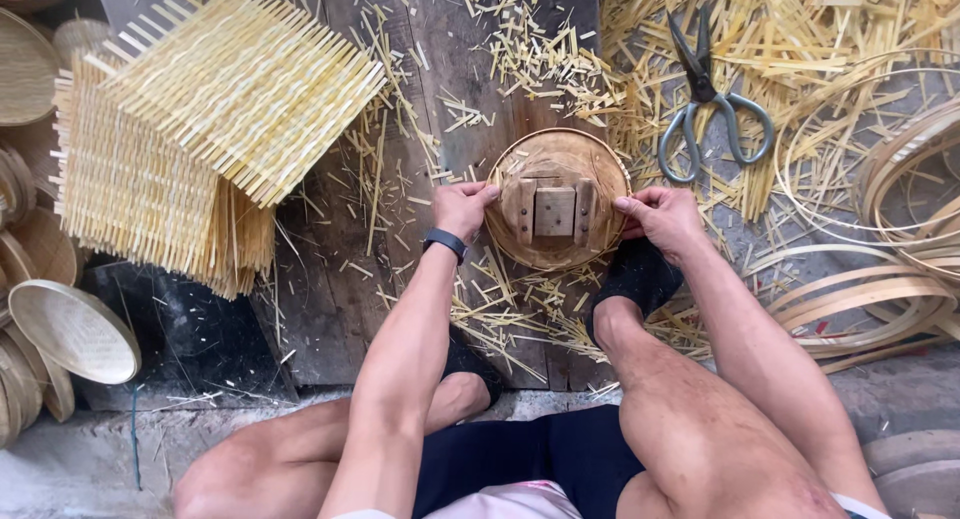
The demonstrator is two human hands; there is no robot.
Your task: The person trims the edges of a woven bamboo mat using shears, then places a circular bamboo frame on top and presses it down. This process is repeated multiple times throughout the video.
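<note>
No packages, labels, signs or screens show anywhere in this view.
</note>
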